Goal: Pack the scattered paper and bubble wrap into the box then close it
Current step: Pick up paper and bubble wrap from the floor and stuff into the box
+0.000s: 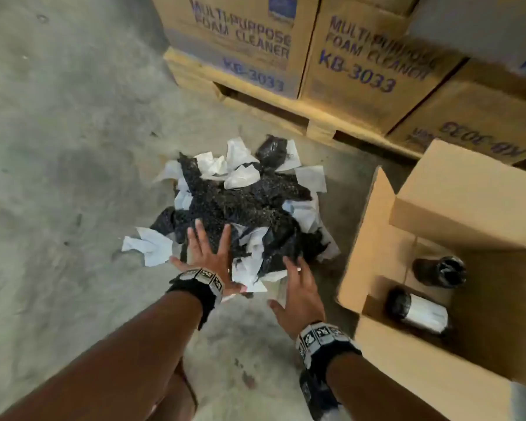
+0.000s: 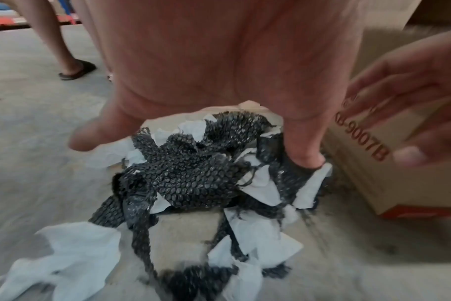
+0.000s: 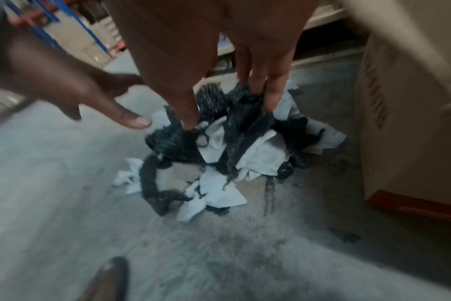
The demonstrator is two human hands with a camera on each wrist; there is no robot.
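From the head camera, a heap of black bubble wrap point(image 1: 243, 202) mixed with crumpled white paper sheets point(image 1: 242, 176) lies on the grey concrete floor point(image 1: 58, 147) near the centre. The left hand point(image 1: 205, 253) is spread flat, fingers straight, over the heap's 7 o'clock edge. The right hand point(image 1: 298, 294), fingers straight and relaxed, reaches to the heap's 5 o'clock edge. At 4 o'clock from the heap stands the open brown cardboard box point(image 1: 374, 247), flaps up, with two black-wrapped cylinders point(image 1: 439, 271) inside. Printed brown cartons point(image 1: 359, 59) sit on a wooden pallet point(image 1: 255, 107) at 12 o'clock.

From the left wrist, the left hand point(image 2: 219, 67) hangs spread over the bubble wrap point(image 2: 188, 173); one fingertip point(image 2: 305, 156) touches the heap, gripping nothing. White paper point(image 2: 72, 250) trails to 7 o'clock. The right hand point(image 2: 409, 101) shows at 3 o'clock, before a printed carton point(image 2: 373, 177).

From the right wrist, blurred, the right hand point(image 3: 214, 51) points straight fingers point(image 3: 273, 97) down into the bubble wrap point(image 3: 178, 142) and paper point(image 3: 260, 154). The left hand point(image 3: 72, 85) is at 9 o'clock, fingers extended.
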